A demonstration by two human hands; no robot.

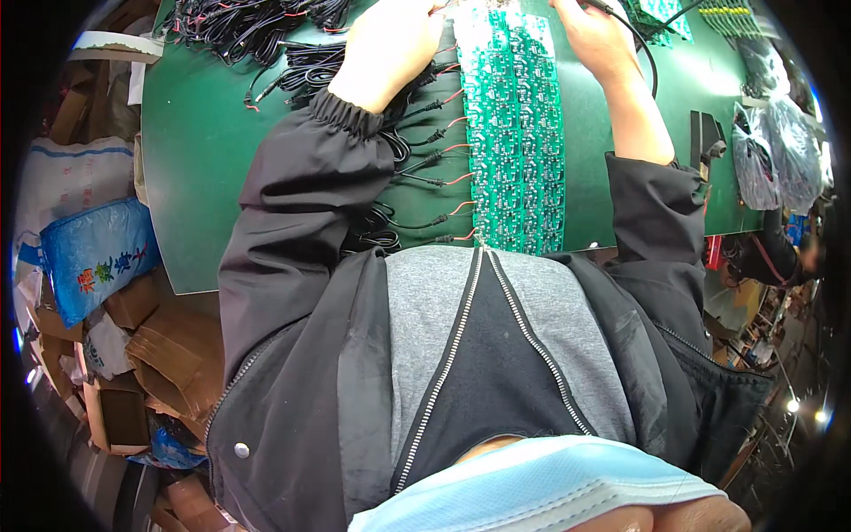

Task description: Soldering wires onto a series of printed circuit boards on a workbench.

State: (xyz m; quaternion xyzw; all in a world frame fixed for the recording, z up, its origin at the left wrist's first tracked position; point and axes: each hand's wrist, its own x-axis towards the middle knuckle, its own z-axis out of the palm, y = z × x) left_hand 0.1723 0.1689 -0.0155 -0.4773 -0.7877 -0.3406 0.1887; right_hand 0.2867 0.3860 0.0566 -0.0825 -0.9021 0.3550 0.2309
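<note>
A long panel of green circuit boards (pixel 517 142) lies on the green table, its near end close to my body. Black cables (pixel 429 161) with thin red wire ends line its left edge. At the far left of the panel is my left hand (pixel 393 49), its fingers closed and seemingly pinching a cable's wire end; the fingertips are partly cut off by the upper edge. My right hand (pixel 601 34), right of the panel's far end, is closed round the dark handle of a soldering iron (pixel 599 5) with a thick black cord. Its tip is out of view.
Bundled black cables (pixel 244 31) lie on the table (pixel 204 177) at the far left. More green boards (pixel 665 13) are at the far right. Plastic bags (pixel 784 151) hang beyond the right edge. Cardboard boxes (pixel 173 346) and a blue bag (pixel 102 257) crowd the left side.
</note>
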